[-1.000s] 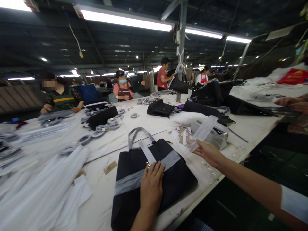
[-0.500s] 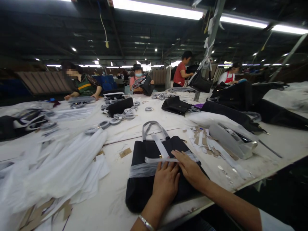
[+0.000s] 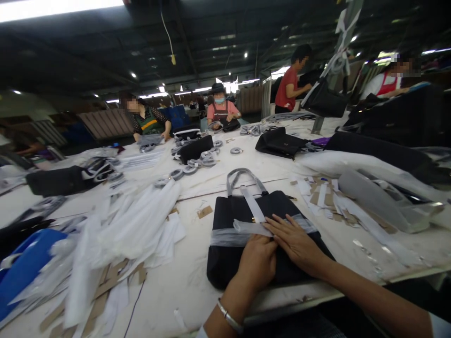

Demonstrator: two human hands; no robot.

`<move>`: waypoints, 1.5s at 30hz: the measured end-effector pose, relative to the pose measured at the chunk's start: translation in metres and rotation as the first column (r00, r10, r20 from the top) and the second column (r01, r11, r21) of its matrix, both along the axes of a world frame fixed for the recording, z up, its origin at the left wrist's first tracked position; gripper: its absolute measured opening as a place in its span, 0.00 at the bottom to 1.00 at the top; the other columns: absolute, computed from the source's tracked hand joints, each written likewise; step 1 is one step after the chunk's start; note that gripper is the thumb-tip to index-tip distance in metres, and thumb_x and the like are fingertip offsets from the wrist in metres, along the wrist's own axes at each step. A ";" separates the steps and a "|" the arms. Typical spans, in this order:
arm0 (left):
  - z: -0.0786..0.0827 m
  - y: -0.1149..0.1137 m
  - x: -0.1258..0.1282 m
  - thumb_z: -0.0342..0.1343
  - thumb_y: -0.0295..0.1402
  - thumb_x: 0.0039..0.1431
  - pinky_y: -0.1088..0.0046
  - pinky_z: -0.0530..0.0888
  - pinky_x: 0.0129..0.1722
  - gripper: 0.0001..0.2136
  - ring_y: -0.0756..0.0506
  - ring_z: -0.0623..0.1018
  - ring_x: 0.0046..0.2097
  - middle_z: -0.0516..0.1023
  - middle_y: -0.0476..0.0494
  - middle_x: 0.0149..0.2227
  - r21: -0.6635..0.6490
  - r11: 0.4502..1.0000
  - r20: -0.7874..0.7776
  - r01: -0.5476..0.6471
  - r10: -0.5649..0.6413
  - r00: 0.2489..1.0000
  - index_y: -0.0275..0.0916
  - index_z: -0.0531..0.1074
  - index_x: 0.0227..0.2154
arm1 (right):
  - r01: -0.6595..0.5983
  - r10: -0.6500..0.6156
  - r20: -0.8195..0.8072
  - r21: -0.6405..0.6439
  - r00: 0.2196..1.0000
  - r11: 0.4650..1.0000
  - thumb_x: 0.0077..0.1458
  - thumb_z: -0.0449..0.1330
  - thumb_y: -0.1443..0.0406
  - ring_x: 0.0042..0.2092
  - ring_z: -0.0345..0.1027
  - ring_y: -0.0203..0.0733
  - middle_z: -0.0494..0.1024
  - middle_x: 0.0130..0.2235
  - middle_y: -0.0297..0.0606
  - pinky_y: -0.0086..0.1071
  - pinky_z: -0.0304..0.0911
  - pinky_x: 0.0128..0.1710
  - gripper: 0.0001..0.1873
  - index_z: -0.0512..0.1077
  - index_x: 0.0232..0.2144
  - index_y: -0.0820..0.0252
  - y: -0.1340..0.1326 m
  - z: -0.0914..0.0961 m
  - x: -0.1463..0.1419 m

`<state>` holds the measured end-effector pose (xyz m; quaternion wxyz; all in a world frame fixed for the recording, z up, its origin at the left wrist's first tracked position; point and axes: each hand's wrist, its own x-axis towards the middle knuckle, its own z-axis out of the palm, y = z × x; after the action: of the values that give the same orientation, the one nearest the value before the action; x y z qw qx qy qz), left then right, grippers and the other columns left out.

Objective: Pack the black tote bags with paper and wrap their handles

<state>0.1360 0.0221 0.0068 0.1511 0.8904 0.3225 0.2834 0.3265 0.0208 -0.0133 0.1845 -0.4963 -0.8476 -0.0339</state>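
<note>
A black tote bag [image 3: 225, 253] with grey handles [image 3: 243, 176] lies flat on the white table [image 3: 169, 291] in front of me. A translucent plastic strip [image 3: 246, 228] runs across its upper part, over a grey band. My left hand [image 3: 259, 263] rests on the bag with its fingers curled at the strip. My right hand [image 3: 294, 240] lies flat beside it, fingers stretched out and pressing on the strip.
Heaps of white plastic sleeves [image 3: 141, 225] and a blue object [image 3: 24, 267] lie to the left. To the right are cardboard tags [image 3: 320, 192] and a long grey case [image 3: 384, 202]. Strap coils [image 3: 197, 164] and other black bags [image 3: 278, 141] lie farther back, where several people work.
My right hand has carried the translucent strip from the right side to the bag and laid it across. My left hand's fingers have curled. The view has swung left.
</note>
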 end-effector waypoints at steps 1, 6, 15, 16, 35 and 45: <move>0.002 -0.004 -0.005 0.51 0.21 0.59 0.61 0.74 0.53 0.13 0.41 0.77 0.49 0.80 0.40 0.44 -0.004 1.000 0.008 0.000 0.000 1.000 0.37 0.77 0.42 | -0.005 0.004 0.025 0.018 1.000 1.000 0.70 0.44 0.64 0.68 0.49 0.49 0.60 0.67 0.33 0.61 0.48 0.65 0.25 0.55 0.67 0.47 0.000 -0.001 -0.001; 0.019 -0.015 -0.052 0.49 0.20 0.62 0.69 0.75 0.54 0.18 0.46 0.78 0.52 0.78 0.44 0.52 0.003 0.975 0.167 -0.223 0.220 0.961 0.42 0.74 0.50 | -0.035 0.023 0.124 0.094 0.992 0.995 0.68 0.49 0.64 0.68 0.49 0.56 0.57 0.68 0.31 0.64 0.49 0.63 0.27 0.55 0.66 0.41 -0.003 0.000 -0.005; 0.040 0.015 -0.083 0.64 0.33 0.57 0.57 0.77 0.54 0.23 0.39 0.73 0.56 0.71 0.43 0.59 0.210 0.940 -0.216 -0.270 0.314 0.925 0.48 0.70 0.56 | -0.059 0.049 0.066 0.167 0.997 0.984 0.65 0.54 0.64 0.66 0.54 0.59 0.60 0.67 0.34 0.64 0.50 0.61 0.27 0.60 0.64 0.40 -0.004 -0.003 -0.005; 0.038 0.017 -0.080 0.63 0.31 0.58 0.58 0.77 0.53 0.21 0.40 0.74 0.55 0.72 0.44 0.59 0.229 0.941 -0.243 -0.250 0.304 0.921 0.47 0.71 0.54 | -0.062 0.053 0.056 0.168 0.997 0.984 0.65 0.54 0.64 0.65 0.54 0.60 0.60 0.67 0.34 0.65 0.50 0.61 0.27 0.60 0.64 0.40 -0.003 -0.004 -0.005; 0.037 -0.025 -0.033 0.43 0.22 0.66 0.63 0.67 0.64 0.22 0.46 0.71 0.61 0.73 0.42 0.59 0.167 0.951 -0.089 -0.258 0.276 0.957 0.40 0.65 0.60 | -0.083 0.088 -0.027 0.146 0.996 0.986 0.63 0.54 0.64 0.65 0.54 0.62 0.60 0.67 0.36 0.67 0.46 0.62 0.28 0.59 0.64 0.42 0.001 -0.015 -0.004; -0.013 -0.029 0.019 0.55 0.44 0.63 0.43 0.64 0.64 0.35 0.30 0.52 0.70 0.48 0.30 0.71 0.051 0.942 -0.157 -0.333 0.337 0.928 0.40 0.51 0.68 | -0.155 0.152 0.030 0.153 0.988 0.976 0.60 0.56 0.64 0.66 0.51 0.61 0.57 0.68 0.39 0.66 0.49 0.61 0.33 0.56 0.66 0.45 0.002 -0.012 -0.001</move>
<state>0.1550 -0.0074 -0.0064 0.0630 0.8442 0.4776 0.2350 0.3258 0.0233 -0.0256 0.2169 -0.4131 -0.8799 -0.0897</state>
